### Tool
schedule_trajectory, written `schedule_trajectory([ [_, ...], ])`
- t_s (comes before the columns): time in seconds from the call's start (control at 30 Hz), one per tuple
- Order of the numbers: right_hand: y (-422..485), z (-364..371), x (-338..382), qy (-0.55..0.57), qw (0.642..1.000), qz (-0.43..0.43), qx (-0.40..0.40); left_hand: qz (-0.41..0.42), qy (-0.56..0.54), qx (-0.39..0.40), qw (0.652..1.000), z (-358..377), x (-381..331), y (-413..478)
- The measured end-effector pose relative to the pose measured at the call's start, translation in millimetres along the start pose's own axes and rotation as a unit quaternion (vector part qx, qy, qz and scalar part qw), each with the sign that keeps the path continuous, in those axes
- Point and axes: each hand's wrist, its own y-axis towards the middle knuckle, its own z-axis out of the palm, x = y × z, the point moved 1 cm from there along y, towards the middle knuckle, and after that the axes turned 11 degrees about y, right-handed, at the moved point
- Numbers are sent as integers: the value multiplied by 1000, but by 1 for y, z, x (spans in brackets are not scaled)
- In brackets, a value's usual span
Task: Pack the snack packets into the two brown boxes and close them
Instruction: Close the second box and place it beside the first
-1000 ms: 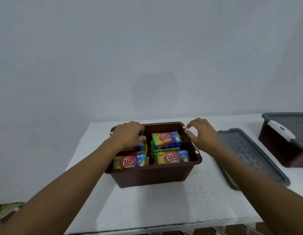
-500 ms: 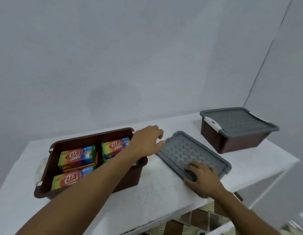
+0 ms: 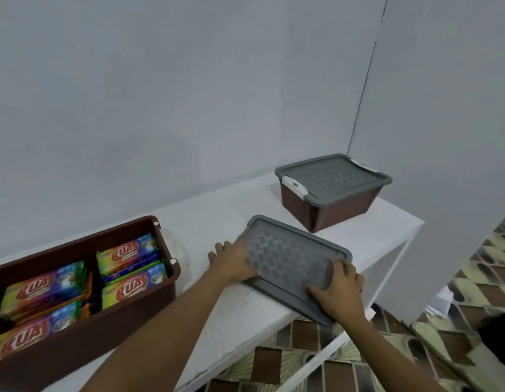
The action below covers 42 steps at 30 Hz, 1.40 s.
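Head view, centre frame: the left hand (image 3: 231,261) seemingly grips the left edge of the grey lid (image 3: 288,256), the right hand (image 3: 337,292) lies spread on its near corner, and snack packets (image 3: 129,253) fill the open brown box (image 3: 76,240) at lower left.

Both hands have left the open brown plastic box (image 3: 76,241) of colourful snack packets (image 3: 126,253). The left hand (image 3: 234,261), a second ago down on the packets and then reaching across, now grips the 9 o'clock edge of the flat grey patterned plastic lid (image 3: 288,258) on the white table (image 3: 254,315). The right hand (image 3: 337,295) has gone from the box's rim to the lid's 5 o'clock corner, fingers spread on top. The view has swung right, putting the box at 8 o'clock.
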Motion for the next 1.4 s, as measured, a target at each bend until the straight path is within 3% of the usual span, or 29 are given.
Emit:
schedule_trajectory([
  [0.13,3,-5,1,162,982,56,-84,-74,-41,0,996,-7,-1,8],
  [0.2,5,-6,0,189,975,74,-94,-76,-33,-14,996,-12,2,7],
  [0.5,9,14,56,218,976,1,-9,-21,-42,-188,981,-113,56,-29],
  [0.8,-15,71,197,232,948,-192,104,-195,-111,-270,936,-116,223,-131],
  [1.0,-40,120,280,115,928,-284,212,-347,-117,-250,896,-80,294,-202],
  [1.07,-46,130,290,95,927,-276,237,-378,-148,-214,888,-57,307,-216],
  [1.2,-47,138,299,108,936,-230,244,-353,-397,-204,823,-39,327,-229],
  [1.27,-44,139,295,117,941,-180,260,-336,-422,-199,818,-39,328,-231],
  [1.4,-43,132,280,218,913,-26,343,-309,-456,-194,812,-40,317,-227],
])
